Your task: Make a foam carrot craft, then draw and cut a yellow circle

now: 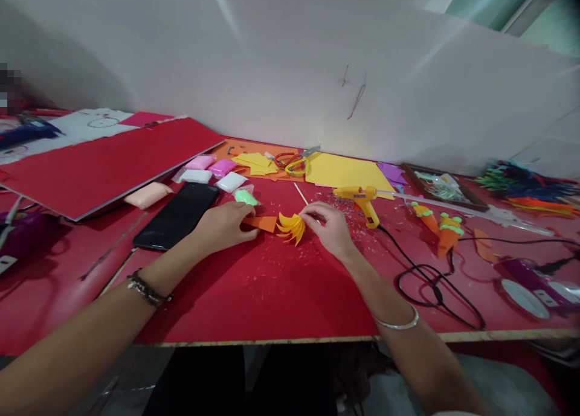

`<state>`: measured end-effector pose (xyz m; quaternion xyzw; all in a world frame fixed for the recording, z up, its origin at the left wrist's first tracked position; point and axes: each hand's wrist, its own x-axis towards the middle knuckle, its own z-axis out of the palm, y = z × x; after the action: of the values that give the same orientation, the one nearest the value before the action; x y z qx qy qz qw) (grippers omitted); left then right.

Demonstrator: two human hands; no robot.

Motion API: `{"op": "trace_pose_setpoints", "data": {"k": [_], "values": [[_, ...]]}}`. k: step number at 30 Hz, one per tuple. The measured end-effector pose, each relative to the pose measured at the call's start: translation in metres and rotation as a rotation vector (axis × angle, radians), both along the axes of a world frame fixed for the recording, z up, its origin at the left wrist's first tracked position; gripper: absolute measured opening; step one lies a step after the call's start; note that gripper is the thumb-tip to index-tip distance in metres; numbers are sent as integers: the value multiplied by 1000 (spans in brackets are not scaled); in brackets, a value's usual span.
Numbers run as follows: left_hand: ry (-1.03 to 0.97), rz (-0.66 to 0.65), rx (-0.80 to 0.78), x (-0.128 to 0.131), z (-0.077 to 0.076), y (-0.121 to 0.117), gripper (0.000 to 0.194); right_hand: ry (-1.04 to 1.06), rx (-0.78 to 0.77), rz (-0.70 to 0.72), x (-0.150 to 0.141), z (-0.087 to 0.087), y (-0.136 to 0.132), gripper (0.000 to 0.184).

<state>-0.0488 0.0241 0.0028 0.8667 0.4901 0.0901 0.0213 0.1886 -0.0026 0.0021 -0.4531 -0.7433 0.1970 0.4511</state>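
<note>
My left hand [226, 227] is closed, with an orange paper piece [265, 223] between thumb and fingers. At the right end of that piece sits a yellow paper fringe [292, 227] of curved, petal-like strips; I cannot tell whether the two are joined. My right hand [330, 227] pinches the fringe's right side between thumb and fingertips. A thin white stick [300, 193] lies just beyond the right hand. A yellow glue gun [362, 200] with a long clear glue stick [453, 207] rests to its right.
A black phone [179, 217] lies beside my left forearm, near clay packets [196, 176]. Scissors [296, 162] and yellow sheets [344, 169] are at the back. Orange cones with yellow tops [449, 235], a black cable [430, 289] and a tray [437, 185] are at right.
</note>
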Motion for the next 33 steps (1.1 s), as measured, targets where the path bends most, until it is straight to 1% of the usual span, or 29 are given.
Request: {"op": "trace_pose_setpoints", "data": {"k": [5, 7, 10, 13, 15, 17, 25, 29, 33], "values": [[27, 4, 4, 0, 1, 0, 36, 25, -27, 9, 0, -2, 0, 11], [30, 3, 2, 1, 1, 0, 35, -27, -27, 47, 0, 0, -2, 17], [10, 1, 0, 1, 1, 0, 35, -163, -17, 122, -1, 5, -5, 22], [-16, -2, -10, 2, 2, 0, 35, -202, -7, 147, -3, 8, -8, 31], [-18, -3, -16, 2, 2, -1, 33, -223, -8, 157, -3, 8, -8, 30], [-14, -3, -10, 2, 3, -1, 33, -246, -12, 164, -3, 7, -7, 25], [20, 18, -3, 2, 3, -1, 35, -178, 10, 49, -2, 4, -4, 7], [25, 8, 16, 1, 2, -1, 33, -148, 18, 26, -1, 4, -3, 7], [24, -13, 17, 0, 4, -1, 40, 6, -8, -37, 1, 2, 0, 6]]}}
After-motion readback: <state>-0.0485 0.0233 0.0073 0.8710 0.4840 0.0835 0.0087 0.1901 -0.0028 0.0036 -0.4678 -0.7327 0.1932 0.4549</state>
